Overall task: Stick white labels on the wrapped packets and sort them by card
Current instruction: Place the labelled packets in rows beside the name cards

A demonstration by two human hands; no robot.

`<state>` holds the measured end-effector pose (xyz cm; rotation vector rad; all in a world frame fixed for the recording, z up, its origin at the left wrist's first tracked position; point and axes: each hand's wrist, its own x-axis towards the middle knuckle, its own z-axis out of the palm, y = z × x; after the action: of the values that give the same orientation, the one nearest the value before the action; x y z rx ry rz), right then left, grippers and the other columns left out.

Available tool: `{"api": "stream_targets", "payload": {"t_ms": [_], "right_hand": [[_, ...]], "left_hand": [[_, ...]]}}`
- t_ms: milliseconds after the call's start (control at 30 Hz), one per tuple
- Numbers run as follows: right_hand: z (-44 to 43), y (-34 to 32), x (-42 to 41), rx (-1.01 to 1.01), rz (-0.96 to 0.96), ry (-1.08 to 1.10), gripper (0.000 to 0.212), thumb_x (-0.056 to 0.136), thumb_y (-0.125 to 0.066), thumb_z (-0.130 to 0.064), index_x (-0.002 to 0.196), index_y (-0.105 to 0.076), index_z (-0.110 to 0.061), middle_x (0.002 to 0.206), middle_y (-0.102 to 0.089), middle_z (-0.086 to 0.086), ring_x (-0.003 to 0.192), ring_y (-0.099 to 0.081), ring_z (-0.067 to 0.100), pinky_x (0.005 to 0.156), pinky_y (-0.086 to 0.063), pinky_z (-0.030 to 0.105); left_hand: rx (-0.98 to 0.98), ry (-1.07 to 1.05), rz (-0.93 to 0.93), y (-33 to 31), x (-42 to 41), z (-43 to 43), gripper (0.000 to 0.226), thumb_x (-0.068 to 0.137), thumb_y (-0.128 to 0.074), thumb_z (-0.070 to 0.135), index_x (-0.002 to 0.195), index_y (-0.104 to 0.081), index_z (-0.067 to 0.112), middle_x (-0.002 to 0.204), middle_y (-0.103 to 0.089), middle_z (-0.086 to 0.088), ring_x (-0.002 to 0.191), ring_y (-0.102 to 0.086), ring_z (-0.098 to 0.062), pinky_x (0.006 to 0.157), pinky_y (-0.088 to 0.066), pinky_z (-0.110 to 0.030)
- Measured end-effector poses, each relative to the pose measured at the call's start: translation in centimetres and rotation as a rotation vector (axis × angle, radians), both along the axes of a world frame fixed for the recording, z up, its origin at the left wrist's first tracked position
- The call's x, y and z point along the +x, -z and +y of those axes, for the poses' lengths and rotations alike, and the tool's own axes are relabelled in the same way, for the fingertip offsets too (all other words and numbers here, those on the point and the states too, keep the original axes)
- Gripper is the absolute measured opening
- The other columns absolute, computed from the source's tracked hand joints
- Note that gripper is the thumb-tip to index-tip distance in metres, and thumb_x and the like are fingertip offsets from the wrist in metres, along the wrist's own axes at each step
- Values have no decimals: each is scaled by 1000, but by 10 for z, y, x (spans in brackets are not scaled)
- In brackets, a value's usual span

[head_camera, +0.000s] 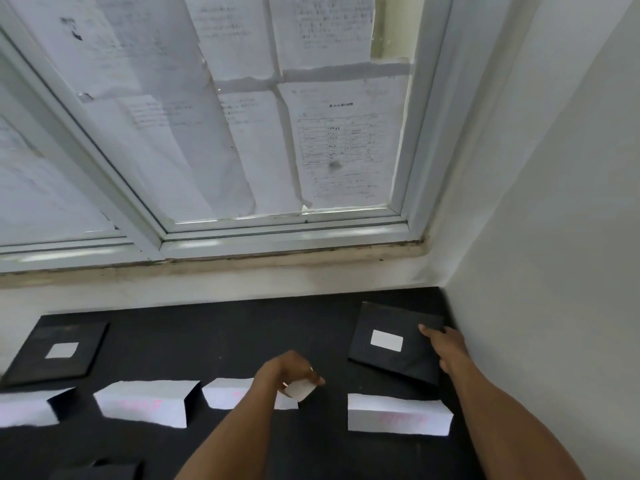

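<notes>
A black wrapped packet (pixel 391 362) with a white label (pixel 387 340) lies at the back right of the black table (pixel 225 334). My right hand (pixel 445 346) rests on its right edge, fingers stretched toward its far corner. My left hand (pixel 289 374) hovers mid-table and pinches a small white label (pixel 300 390). A second labelled black packet (pixel 55 353) lies at the back left. Several folded white cards stand in a row: far left card (pixel 27 408), second card (pixel 142 401), third card (pixel 225 393) partly hidden by my left arm, right card (pixel 398 415) in front of the right packet.
A white wall (pixel 554 237) closes the right side of the table. Behind the table a window (pixel 277 133) is covered with printed papers. Another black packet (pixel 100 471) shows at the bottom left edge.
</notes>
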<state>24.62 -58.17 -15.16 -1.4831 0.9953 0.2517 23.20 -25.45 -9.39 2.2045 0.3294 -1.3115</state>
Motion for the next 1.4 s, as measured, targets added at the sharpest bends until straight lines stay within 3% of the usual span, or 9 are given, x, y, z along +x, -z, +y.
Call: {"api": "stream_targets", "payload": {"t_ms": [200,400,533,767,833,933,1067,1200,1400], "right_hand": [[23,9,-2,-477,53,-330,91,73,-80,-27,144,-30,2,141,-46,23,127,-47,38,107,-40,44],[78,-8,-6,-662,119,-363,78,83,-70,-24,143,-28,4,143,-34,31,129,-37,48,106,-36,54],[148,-36,-8,-741,-83,-390,61,86,-64,-17,136,-40,6,136,-44,33,127,-41,45,108,-34,50],[357,-82,-60,-424,-440,-729,23,86,-67,-21,106,-68,-11,93,-72,11,89,-68,28,83,-50,32],[429,-82,-84,-249,-420,-853,21,80,-73,-22,99,-71,-14,87,-73,6,76,-69,21,79,-56,35],[535,-85,-137,-10,-268,-1058,26,79,-75,-18,102,-69,-9,80,-69,8,56,-58,13,56,-50,22],[642,-75,-206,92,-141,-1199,14,78,-76,-13,89,-67,-12,74,-64,11,51,-53,12,49,-44,20],[717,-51,-250,45,-149,-1124,18,72,-76,1,88,-70,-5,74,-66,12,57,-53,19,56,-47,28],[776,-30,-285,-71,-146,-1003,28,71,-82,-18,94,-67,-17,79,-71,5,66,-66,18,65,-54,30]], "left_hand": [[-44,-112,19,-4,-13,21,38,81,-74,39,110,-63,16,125,-56,-8,114,-55,-26,89,-56,-36],[-61,-252,-13,-26,-35,64,43,81,-73,37,116,-67,13,122,-62,-6,112,-61,-25,93,-55,-40],[-82,-351,-58,-38,-59,119,43,85,-69,34,121,-64,11,125,-60,-9,113,-60,-27,94,-53,-41],[-136,-506,-130,-51,-120,243,38,91,-64,18,126,-59,8,128,-61,-11,114,-59,-26,93,-53,-38],[-142,-537,-147,-50,-140,290,36,93,-60,14,128,-58,8,128,-60,-12,115,-59,-26,94,-53,-39],[-105,-560,-176,-43,-178,371,29,94,-55,7,122,-61,8,110,-61,-12,101,-61,-26,89,-53,-36],[-7,-525,-172,-27,-226,475,28,90,-53,6,114,-65,1,92,-60,-14,82,-57,-28,73,-53,-35],[-10,-533,-174,-11,-262,553,29,91,-55,8,117,-66,6,111,-66,-16,100,-65,-31,80,-55,-35],[-73,-651,-226,10,-296,598,22,90,-54,4,105,-69,2,110,-68,-19,84,-59,-23,67,-49,-28]]}}
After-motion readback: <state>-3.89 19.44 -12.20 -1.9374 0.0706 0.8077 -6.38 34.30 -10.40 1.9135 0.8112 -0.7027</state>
